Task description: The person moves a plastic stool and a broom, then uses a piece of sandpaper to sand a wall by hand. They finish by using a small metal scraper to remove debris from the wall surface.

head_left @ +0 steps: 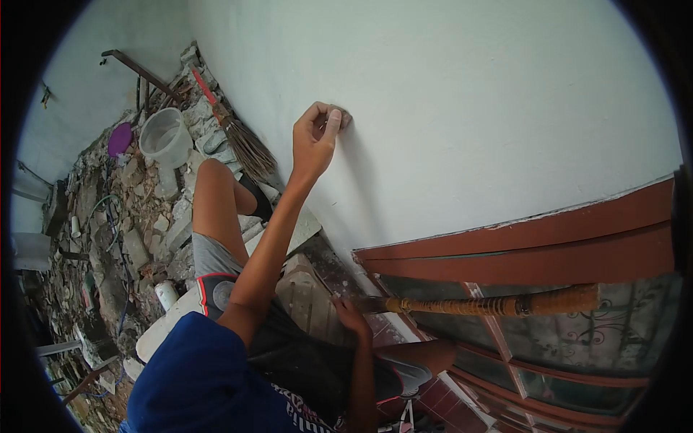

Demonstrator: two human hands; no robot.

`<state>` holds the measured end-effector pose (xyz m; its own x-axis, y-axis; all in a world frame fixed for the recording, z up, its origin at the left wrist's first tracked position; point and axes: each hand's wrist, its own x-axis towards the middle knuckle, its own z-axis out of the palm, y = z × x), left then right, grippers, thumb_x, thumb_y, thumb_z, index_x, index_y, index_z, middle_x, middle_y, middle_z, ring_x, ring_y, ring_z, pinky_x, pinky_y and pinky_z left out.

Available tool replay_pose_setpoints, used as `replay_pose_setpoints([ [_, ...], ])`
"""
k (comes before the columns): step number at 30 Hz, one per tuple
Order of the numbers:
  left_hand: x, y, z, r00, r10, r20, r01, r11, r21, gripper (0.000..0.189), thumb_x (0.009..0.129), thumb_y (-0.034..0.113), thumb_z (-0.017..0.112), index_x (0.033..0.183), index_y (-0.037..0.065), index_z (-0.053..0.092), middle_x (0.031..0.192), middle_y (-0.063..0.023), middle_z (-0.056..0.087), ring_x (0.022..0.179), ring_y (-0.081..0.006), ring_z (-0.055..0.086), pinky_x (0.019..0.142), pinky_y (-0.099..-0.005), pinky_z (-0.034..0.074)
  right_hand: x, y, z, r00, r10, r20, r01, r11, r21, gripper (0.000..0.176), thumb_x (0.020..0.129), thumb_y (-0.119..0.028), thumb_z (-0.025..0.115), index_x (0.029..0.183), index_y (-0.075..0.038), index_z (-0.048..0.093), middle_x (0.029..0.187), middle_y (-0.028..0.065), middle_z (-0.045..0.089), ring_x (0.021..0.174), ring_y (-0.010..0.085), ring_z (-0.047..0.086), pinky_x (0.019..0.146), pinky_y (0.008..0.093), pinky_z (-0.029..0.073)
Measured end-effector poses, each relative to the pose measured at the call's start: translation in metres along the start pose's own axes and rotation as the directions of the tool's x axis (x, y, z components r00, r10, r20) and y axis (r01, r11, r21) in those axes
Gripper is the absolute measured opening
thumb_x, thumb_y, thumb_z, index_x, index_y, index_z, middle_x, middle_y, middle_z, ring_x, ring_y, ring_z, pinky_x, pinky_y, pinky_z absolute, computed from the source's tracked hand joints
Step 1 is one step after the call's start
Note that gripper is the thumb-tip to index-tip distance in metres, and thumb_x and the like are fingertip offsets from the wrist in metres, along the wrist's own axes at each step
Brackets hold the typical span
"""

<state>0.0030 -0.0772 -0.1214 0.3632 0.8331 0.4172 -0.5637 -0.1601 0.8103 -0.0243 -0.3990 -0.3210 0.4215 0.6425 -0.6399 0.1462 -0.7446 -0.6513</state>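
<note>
Against the white wall [462, 130], my left hand [315, 138] is raised with its fingers pinched together. Between the fingertips and the wall sits a small brownish piece [345, 117], its kind too small to make out. Lower down, my right hand [351, 317] is closed at the dark end of a long tool handle [491, 305] bound with orange-brown cord. The handle stretches rightward from that hand, past the window. Beneath my right hand lies a pale, dusty block-like surface [307, 289], between my legs.
Broken rubble [137, 242] covers the ground at left. On it are a stick broom [245, 148], a translucent bucket [166, 137], a purple lid [120, 139] and a white can [166, 294]. A brown-framed window [520, 249] borders the wall at right, above red floor tiles [440, 404].
</note>
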Motion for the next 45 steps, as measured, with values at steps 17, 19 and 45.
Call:
replay_pose_setpoints([
  [17, -0.047, 0.023, 0.036, 0.985, -0.005, 0.170, 0.002, 1.000, 0.017, 0.009, 0.088, 0.005, 0.049, 0.082, -0.001, 0.052, 0.078, -0.0057, 0.057, 0.074, -0.0100, 0.053, 0.070, -0.0228, 0.044, 0.007, 0.004, 0.000, 0.997, 0.058, 0.050, -0.058, 0.998, -0.002, 0.050, 0.089, -0.042, 0.038, 0.102, 0.003, 0.057, 0.094, 0.0263, 0.059, 0.099, 0.0379, 0.055, 0.084, 0.0377, 0.040],
  [19, -0.043, 0.023, 0.034, 0.990, -0.007, 0.142, 0.005, 1.000, 0.017, 0.009, 0.088, 0.005, 0.049, 0.082, -0.001, 0.052, 0.079, -0.0059, 0.057, 0.074, -0.0101, 0.053, 0.070, -0.0228, 0.044, 0.013, 0.019, 0.007, 1.000, 0.017, 0.013, -0.017, 1.000, 0.001, 0.051, 0.090, -0.043, 0.038, 0.095, 0.005, 0.055, 0.083, 0.0208, 0.055, 0.086, 0.0268, 0.051, 0.079, 0.0360, 0.040],
  [45, -0.126, -0.114, -0.032, 0.970, -0.133, -0.204, 0.204, 0.901, 0.383, 0.014, 0.090, 0.009, 0.043, 0.081, 0.001, 0.051, 0.075, -0.0056, 0.056, 0.063, -0.0113, 0.049, 0.055, -0.0236, 0.039, 0.008, 0.009, 0.004, 0.999, 0.040, 0.024, -0.039, 0.998, -0.051, 0.052, 0.090, -0.042, 0.038, 0.101, 0.006, 0.055, 0.087, 0.0220, 0.058, 0.087, 0.0250, 0.056, 0.081, 0.0344, 0.039],
])
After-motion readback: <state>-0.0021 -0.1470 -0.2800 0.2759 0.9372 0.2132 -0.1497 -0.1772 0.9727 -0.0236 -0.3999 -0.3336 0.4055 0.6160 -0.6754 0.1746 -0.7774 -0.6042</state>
